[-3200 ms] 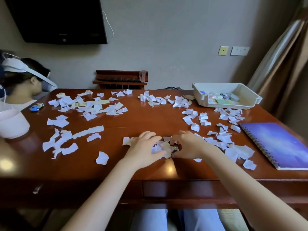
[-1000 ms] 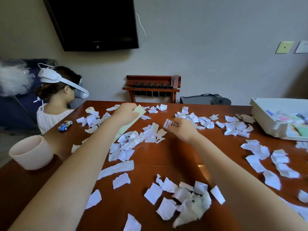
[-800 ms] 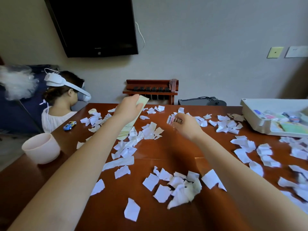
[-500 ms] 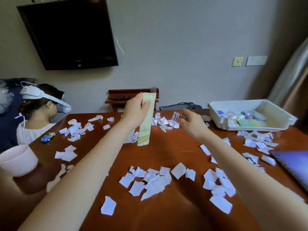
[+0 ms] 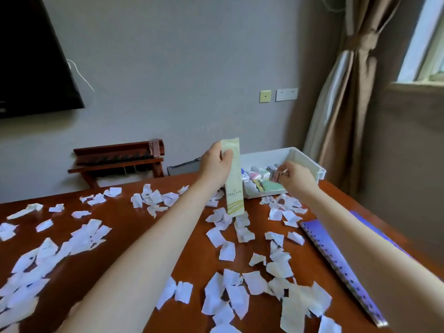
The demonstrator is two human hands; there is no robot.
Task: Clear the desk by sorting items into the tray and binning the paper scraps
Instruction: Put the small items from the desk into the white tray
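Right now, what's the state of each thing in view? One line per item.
left hand: grips the packet's top end.
packet: hangs upright from that hand, in front of the tray.
right hand: pinches a small item.
small item: held over the tray, too blurred to identify.
tray: holds several small things.
notebook: closed, flat on the desk.
paper scraps: scattered loose over the desk.
curtain: tied back.
TV: screen dark.

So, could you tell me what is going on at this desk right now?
A person is clearing the desk. The left hand grips a long pale green sachet by its top, beside the white tray. The right hand pinches a small item, too blurred to identify, over the tray. Many paper scraps lie across the desk, and a purple notebook lies at the right.
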